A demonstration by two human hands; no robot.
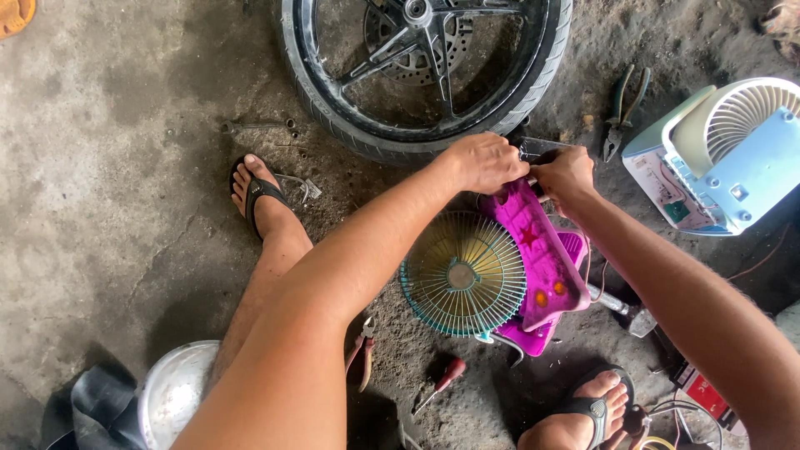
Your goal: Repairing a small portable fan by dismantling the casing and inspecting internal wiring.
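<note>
Small fan point(500, 275) on dirty concrete, teal wire grille face-up, magenta plastic base opened beside it

Repair workshop, floor-level, informal. You sat on stained, gritty bare concrete point(108, 167). Around the motorcycle wheel point(425, 71) at the top lay its evidence: pliers point(623, 108) to its right, a red-handled screwdriver point(440, 383) well below, loose bolts point(292, 125) at its left edge, an opened white fan casing point(725, 154) farther right.
</note>
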